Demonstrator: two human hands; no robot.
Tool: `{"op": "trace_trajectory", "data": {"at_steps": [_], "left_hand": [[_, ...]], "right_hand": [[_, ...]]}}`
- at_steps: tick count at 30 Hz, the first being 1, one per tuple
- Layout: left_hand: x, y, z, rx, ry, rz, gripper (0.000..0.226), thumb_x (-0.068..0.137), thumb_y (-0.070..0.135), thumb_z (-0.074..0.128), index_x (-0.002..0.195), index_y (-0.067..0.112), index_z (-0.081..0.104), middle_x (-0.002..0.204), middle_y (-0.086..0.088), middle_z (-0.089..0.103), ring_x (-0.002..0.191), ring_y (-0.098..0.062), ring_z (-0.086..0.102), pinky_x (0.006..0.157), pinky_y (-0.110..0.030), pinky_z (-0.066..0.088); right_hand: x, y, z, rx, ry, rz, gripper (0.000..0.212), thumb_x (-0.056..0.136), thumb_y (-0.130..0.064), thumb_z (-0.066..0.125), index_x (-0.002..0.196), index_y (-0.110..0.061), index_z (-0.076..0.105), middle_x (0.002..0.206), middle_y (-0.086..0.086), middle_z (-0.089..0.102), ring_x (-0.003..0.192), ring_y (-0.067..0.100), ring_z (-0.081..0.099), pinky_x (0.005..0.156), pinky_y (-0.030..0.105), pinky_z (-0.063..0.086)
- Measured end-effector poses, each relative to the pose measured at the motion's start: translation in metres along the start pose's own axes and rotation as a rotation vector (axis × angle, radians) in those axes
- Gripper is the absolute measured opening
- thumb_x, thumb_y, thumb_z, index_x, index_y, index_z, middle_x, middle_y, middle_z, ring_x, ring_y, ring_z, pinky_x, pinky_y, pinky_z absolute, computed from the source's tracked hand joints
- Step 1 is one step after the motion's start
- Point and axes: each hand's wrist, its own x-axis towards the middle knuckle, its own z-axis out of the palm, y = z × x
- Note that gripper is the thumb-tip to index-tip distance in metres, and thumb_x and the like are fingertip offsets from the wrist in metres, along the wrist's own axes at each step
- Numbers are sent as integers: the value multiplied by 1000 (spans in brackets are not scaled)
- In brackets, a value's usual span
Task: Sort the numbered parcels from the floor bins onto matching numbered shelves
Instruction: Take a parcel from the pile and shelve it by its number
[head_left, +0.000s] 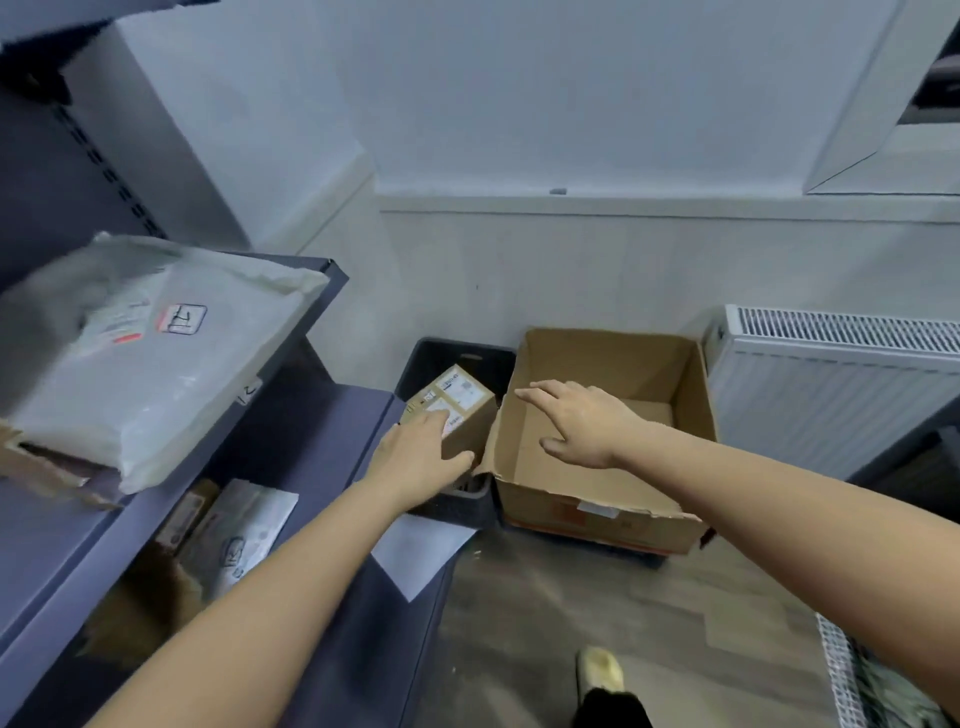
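A small brown cardboard parcel (460, 402) with white labels stands tilted in a black floor bin (451, 358). My left hand (418, 454) grips its near side, fingers on the label and thumb round its right edge. My right hand (574, 421) hovers open, fingers spread, over a large open cardboard box (597, 467) beside the bin; it touches nothing. No parcels show inside that box. On the dark shelf unit (291, 447) at left lies a white plastic mailer (140, 358) with a handwritten number label.
More wrapped parcels (234, 530) lie on a lower shelf. A white radiator (831, 384) stands to the right of the box. A sheet of paper (415, 551) lies on the wooden floor. My foot (602, 670) is at the bottom. A mesh basket edge (841, 670) shows at bottom right.
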Motion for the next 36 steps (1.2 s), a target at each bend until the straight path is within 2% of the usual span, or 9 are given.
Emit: {"op": "trace_trajectory", "data": {"at_steps": [6,8,12,17,20,25,36], "left_hand": [[102,-18,7,-11,-26,-61,56,76,61,43,123,31,51,114,6,61,96,-19,58,80,-39,52],[139,-21,11,-24,-27,-82,57,78,58,47,128,31,49,117,6,60,98,-17,58,81,-38,51],[201,-26,24,-85,-77,-172,76,75,61,45,143,29,36,134,3,52,115,-19,52,91,-40,49],[265,-45,38,-104,-94,-246,64,88,47,54,144,21,37,141,-2,47,122,-19,48,96,-34,44],[301,-64,44,-70,-113,-275,69,88,48,56,148,22,32,144,-2,44,127,-20,45,102,-34,41],[358,-98,65,-1,-169,-330,71,88,48,55,147,18,30,145,-3,41,127,-22,45,102,-35,39],[438,-184,155,174,-361,-453,76,82,58,59,141,17,33,135,-4,45,122,-24,46,98,-39,40]], "right_hand": [[94,50,12,36,-52,-56,67,94,-27,47,154,-26,17,158,2,26,136,25,37,104,39,40],[130,72,14,54,-61,-75,67,93,-26,47,154,-26,18,157,2,27,135,25,38,104,39,40],[198,112,18,108,-123,-91,68,94,-27,49,154,-25,18,156,2,29,132,25,41,102,38,42],[272,150,35,109,-212,-125,67,94,-29,50,153,-24,19,155,3,31,131,24,43,100,38,44],[311,164,49,107,-251,-138,68,94,-29,50,154,-23,17,155,3,29,132,25,43,100,38,43],[372,178,84,111,-298,-166,73,95,-33,52,155,-24,12,156,2,27,129,25,44,99,38,45],[478,197,202,128,-426,-185,81,95,-45,53,155,-25,3,161,2,16,139,25,34,107,40,38]]}}
